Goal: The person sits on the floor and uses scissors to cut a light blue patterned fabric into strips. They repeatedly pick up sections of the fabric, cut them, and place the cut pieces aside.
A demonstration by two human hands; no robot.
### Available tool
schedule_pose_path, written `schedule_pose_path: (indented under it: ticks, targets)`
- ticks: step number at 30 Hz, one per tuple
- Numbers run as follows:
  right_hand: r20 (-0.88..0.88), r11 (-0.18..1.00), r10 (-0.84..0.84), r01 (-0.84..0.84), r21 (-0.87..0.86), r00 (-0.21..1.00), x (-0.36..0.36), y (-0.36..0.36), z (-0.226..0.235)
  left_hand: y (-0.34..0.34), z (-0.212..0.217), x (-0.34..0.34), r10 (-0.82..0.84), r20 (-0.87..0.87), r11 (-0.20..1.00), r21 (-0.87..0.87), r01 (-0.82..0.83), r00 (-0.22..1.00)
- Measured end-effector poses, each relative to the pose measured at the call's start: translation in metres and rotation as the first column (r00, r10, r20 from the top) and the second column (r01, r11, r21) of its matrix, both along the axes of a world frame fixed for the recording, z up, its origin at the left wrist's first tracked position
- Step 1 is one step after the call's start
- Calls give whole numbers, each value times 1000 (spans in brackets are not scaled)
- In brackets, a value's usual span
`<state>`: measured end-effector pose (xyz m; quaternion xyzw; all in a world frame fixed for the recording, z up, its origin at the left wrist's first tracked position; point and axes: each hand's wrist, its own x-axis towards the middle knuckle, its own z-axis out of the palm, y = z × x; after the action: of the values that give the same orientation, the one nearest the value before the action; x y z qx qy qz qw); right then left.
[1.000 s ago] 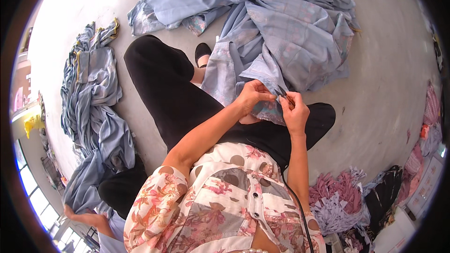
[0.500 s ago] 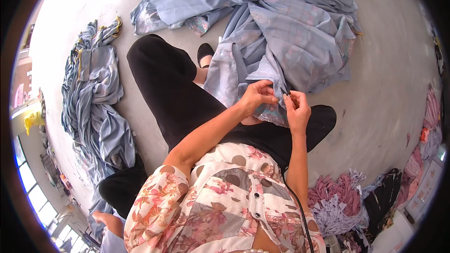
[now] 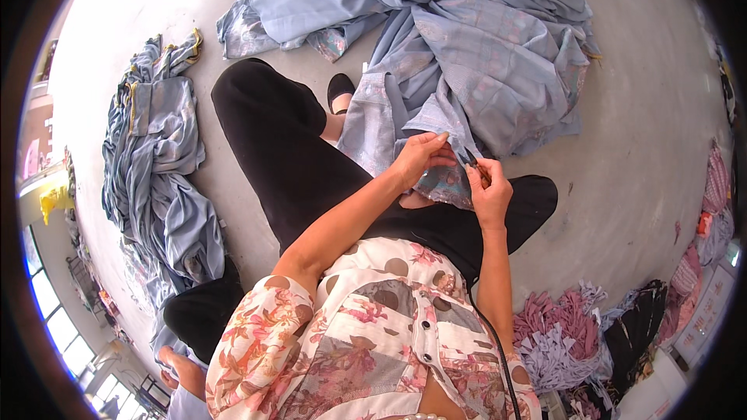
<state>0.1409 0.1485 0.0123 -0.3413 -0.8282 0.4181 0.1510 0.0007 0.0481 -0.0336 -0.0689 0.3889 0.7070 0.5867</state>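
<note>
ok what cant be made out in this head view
In the head view:
Handle of the small dark-bladed tool: partly covered by the right hand.
Whether the left hand pinches the blue fabric: hidden by that hand.
The blue fabric's far end: cut off by the top edge.

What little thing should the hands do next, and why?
Maybe ease the dark tool in the right hand slightly toward the spot where the left hand holds the blue cloth: its tip points that way, and that hold could steady the cloth.
</note>
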Motion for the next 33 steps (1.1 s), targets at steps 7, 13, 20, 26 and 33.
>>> schedule_pose_path:
  ticks: [7,13,20,26,33]
  targets:
    - [-55,999,-52,51,-16,997,-6,3,-11,-5,0,1,-83,-174,997,-22,80,981]
    - [-71,995,-43,37,-92,997,-10,3,-13,-8,-2,2,-164,-309,986,-21,166,937]
    - [22,998,46,-45,-40,999,-14,9,-6,-11,-7,1,-285,-445,956,-76,282,849]
    - [7,986,-32,32,-164,999,-15,15,-2,-12,-5,0,-328,-454,940,-69,334,828]
    - [13,973,-58,59,-224,998,0,19,-6,-13,-4,-2,-275,-348,959,-34,282,896]
